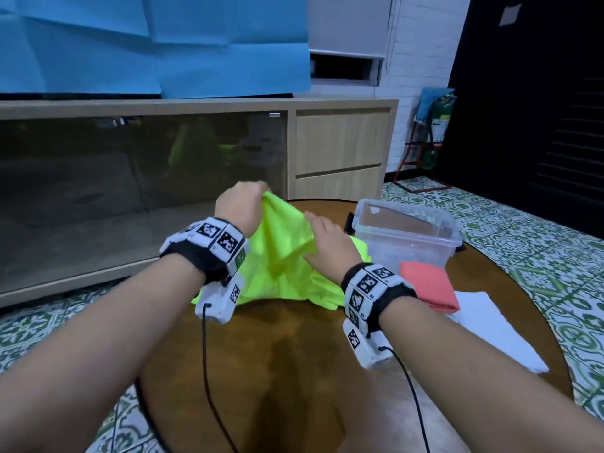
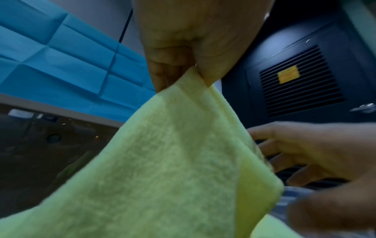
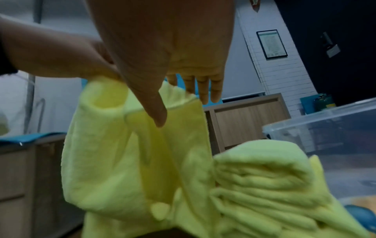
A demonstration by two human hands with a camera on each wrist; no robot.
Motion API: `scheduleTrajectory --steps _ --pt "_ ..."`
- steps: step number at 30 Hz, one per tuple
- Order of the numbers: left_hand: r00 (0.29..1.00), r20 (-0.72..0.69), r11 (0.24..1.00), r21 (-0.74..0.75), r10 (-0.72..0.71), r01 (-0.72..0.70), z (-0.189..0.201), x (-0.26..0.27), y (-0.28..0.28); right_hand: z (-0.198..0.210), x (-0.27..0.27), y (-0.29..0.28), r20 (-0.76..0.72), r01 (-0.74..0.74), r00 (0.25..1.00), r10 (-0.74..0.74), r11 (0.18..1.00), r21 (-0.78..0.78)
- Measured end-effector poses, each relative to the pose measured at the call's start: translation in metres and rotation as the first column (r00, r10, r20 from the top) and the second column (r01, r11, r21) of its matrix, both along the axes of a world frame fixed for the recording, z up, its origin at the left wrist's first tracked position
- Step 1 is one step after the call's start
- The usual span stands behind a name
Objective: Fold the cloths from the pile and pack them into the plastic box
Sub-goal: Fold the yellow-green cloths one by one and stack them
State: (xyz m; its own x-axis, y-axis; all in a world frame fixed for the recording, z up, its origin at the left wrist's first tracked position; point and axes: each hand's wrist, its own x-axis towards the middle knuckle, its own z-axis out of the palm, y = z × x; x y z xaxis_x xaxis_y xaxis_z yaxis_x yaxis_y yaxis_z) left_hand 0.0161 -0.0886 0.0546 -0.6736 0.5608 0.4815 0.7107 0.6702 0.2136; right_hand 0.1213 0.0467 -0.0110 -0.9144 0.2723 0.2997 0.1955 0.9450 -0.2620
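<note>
Lime-green cloth (image 1: 281, 243) hung from the left hand (image 1: 240, 206), whose grip was closed on its top corner: in the left wrist view the thumb and curled fingers (image 2: 162, 75) pinched the fabric (image 2: 162, 161) tight, with no gap between them. That corner was lifted above the tabletop (image 1: 294, 354), while the lower part of the cloth trailed down onto more green fabric bunched just behind it.

The right hand (image 1: 327, 238) had its grip open. Its fingers (image 3: 205, 90) were straight and close together, laid against the hanging cloth's right edge (image 3: 183, 128), the thumb spread apart from them; nothing was clasped in it.

One clear plastic box (image 1: 405, 230) stood on the tabletop to the right of the green cloth, close beside it, with no cloth visible inside. Two more cloths lay nearer the person on the right: one folded coral cloth (image 1: 428, 286) resting on one flat white cloth (image 1: 490, 328). How many separate green pieces made up the bunched heap could not be told.
</note>
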Motion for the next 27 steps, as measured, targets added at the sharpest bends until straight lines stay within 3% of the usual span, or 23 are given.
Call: scheduleTrajectory --steps 3,6,9,11,13,15,17,18,19,24,25,27 --pt "0.995 -0.083 0.994 0.088 -0.05 0.058 0.023 0.022 0.001 0.013 0.008 -0.014 -0.046 0.055 0.997 -0.062 0.988 -0.146" --pt "0.992 -0.11 0.985 0.155 -0.066 0.082 0.044 0.041 0.0 0.032 0.022 -0.022 -0.254 0.066 0.961 -0.113 0.98 -0.187" --pt "0.993 -0.116 0.993 0.112 -0.03 0.043 0.053 0.053 -0.004 0.062 0.04 -0.029 -0.38 0.016 0.919 -0.108 0.971 -0.237" --pt "0.995 -0.103 0.995 0.097 -0.012 0.022 0.053 0.058 -0.006 0.084 0.049 -0.031 -0.434 -0.032 0.891 -0.135 0.934 -0.356" --pt "0.997 -0.001 0.985 0.158 -0.076 0.075 0.053 0.064 -0.008 0.101 0.05 -0.031 -0.436 -0.003 0.882 -0.178 0.923 -0.384" --pt "0.934 0.237 0.929 0.322 -0.268 0.185 0.057 0.078 -0.009 0.113 0.051 -0.032 -0.41 0.037 0.89 -0.2 0.927 -0.373" --pt "0.745 0.471 0.843 0.487 -0.473 0.227 0.061 0.097 -0.01 0.122 0.054 -0.035 -0.381 0.069 0.902 -0.204 0.938 -0.34" --pt "0.652 0.541 0.818 0.528 -0.531 0.228 0.062 0.105 -0.011 0.125 0.055 -0.036 -0.366 0.072 0.911 -0.193 0.944 -0.321" --pt "0.602 0.569 0.806 0.542 -0.561 0.239 0.063 0.11 -0.011 0.127 0.058 -0.036 -0.351 0.075 0.918 -0.185 0.949 -0.305" --pt "0.49 0.592 0.749 0.621 -0.64 0.229 0.054 0.114 -0.007 0.133 0.071 -0.033 -0.348 0.106 0.917 -0.193 0.961 -0.254" --pt "0.506 0.592 0.758 0.611 -0.628 0.226 0.051 0.114 -0.005 0.133 0.074 -0.033 -0.347 0.119 0.916 -0.201 0.963 -0.242" --pt "0.623 0.553 0.811 0.528 -0.552 0.25 0.046 0.118 0.002 0.132 0.077 -0.032 -0.341 0.13 0.918 -0.202 0.966 -0.223"
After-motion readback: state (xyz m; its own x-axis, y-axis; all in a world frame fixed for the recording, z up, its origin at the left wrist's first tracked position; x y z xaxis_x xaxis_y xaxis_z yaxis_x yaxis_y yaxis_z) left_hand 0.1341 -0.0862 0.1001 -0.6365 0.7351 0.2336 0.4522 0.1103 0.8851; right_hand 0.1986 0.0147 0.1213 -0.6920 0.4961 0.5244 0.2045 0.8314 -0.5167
